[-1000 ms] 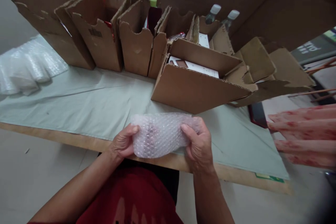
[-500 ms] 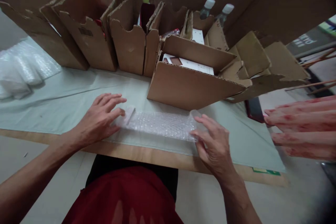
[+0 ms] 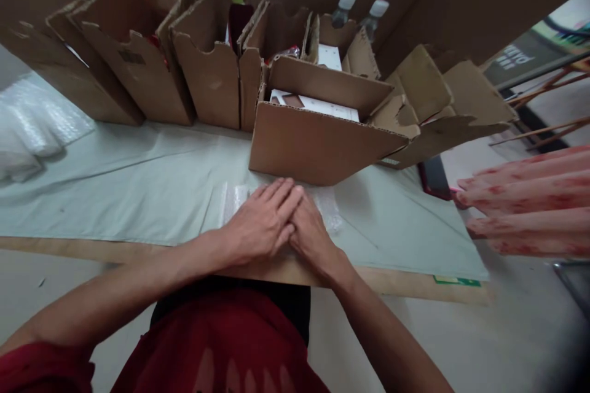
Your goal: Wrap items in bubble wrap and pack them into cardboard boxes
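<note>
A clear bubble wrap bag (image 3: 329, 209) lies flat on the pale green cloth, near the table's front edge. My left hand (image 3: 262, 215) rests over the middle of it, fingers stretched out and held close together. Partly beneath those fingers is my right hand (image 3: 311, 224), lying flat on the bag, with its fingertips hidden. Both ends of the wrap stick out beyond my hands, and its middle is covered. Neither hand grips anything that I can see.
An open cardboard holder (image 3: 322, 144) with white boxes inside stands just behind my hands. More cardboard holders (image 3: 212, 89) line the back. Bubble wrap (image 3: 43, 120) is piled at the left. Two white-capped bottles (image 3: 343, 9) rise behind. Pink patterned fabric (image 3: 534, 202) hangs at the right.
My hands have come together from the two ends of the bubble wrap bag to its middle. My right hand has let go of the bag's right end.
</note>
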Demonstrator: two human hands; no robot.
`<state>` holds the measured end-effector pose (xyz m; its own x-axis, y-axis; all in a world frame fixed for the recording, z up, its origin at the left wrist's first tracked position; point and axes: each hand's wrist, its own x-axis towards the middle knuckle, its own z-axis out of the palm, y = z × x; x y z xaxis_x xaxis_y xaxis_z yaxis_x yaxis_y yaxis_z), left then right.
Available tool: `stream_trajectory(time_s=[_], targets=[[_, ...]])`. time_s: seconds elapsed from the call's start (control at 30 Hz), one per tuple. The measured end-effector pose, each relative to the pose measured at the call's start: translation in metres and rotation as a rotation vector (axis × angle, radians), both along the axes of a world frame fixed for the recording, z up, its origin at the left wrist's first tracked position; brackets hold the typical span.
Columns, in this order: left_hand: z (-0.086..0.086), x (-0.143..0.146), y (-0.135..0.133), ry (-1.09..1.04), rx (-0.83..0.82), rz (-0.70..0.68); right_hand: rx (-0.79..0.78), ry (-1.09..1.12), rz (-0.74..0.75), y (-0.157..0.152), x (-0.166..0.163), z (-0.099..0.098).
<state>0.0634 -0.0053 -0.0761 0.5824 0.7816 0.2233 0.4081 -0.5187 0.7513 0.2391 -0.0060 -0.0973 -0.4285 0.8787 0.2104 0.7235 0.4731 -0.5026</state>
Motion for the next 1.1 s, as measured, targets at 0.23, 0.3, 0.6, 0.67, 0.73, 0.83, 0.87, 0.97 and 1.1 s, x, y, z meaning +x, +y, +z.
stream_trajectory(time_s=[0.23,0.3,0.6,0.67,0.73,0.83,0.87,0.97,1.1], targets=[[-0.051,-0.071,0.006,0.176,-0.055,0.044,0.014,-0.285,-0.156,-0.008,0.059,-0.041],[-0.044,-0.1,0.002,0.23,-0.037,0.071,0.064,-0.349,-0.184,-0.016,0.077,-0.041],[-0.011,-0.177,-0.003,0.393,0.043,0.099,0.126,-0.411,-0.173,-0.015,0.086,-0.045],[0.004,-0.186,-0.003,0.454,0.013,0.082,0.135,-0.416,-0.169,-0.014,0.087,-0.045],[0.022,-0.191,-0.001,0.487,-0.062,0.156,0.142,-0.427,-0.163,-0.013,0.088,-0.046],[0.039,-0.188,0.009,0.439,-0.194,0.453,0.156,-0.439,-0.156,-0.012,0.089,-0.045],[0.038,-0.185,0.014,0.409,-0.227,0.529,0.163,-0.441,-0.154,-0.012,0.089,-0.045],[0.022,-0.166,0.03,0.346,-0.218,0.531,0.182,-0.441,-0.157,-0.012,0.087,-0.044],[0.001,-0.14,0.038,0.266,-0.138,0.37,0.171,-0.443,-0.176,-0.013,0.085,-0.041]])
